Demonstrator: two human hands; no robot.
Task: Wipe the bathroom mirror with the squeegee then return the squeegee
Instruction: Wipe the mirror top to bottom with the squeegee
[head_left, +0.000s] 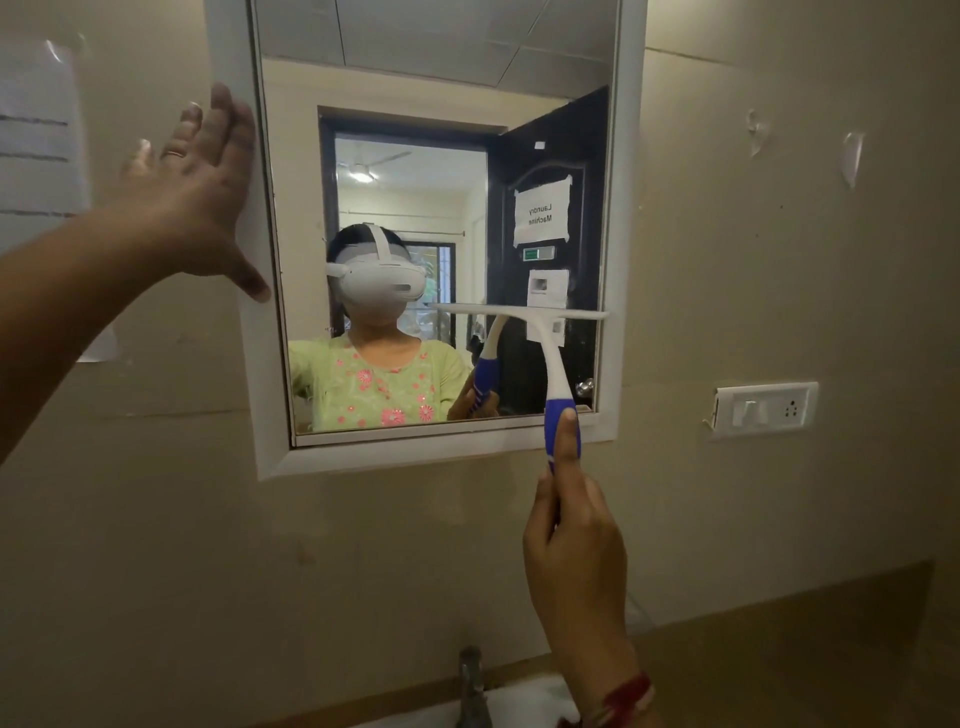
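Observation:
A white-framed bathroom mirror (262, 364) hangs on the beige wall. My right hand (574, 535) grips the blue handle of a white-and-blue squeegee (550, 358) from below the frame. The squeegee's white blade lies flat and level against the lower right of the glass, its right end touching the frame's inner edge. My left hand (200, 192) presses flat on the mirror's left frame, fingers spread, holding nothing. The glass reflects a person in a white headset and green top, and a dark door behind.
A white switch and socket plate (763, 410) sits on the wall right of the mirror. A paper sheet (39, 135) is taped to the wall at left. Below, a metal tap (471, 686) stands over a white basin (524, 701).

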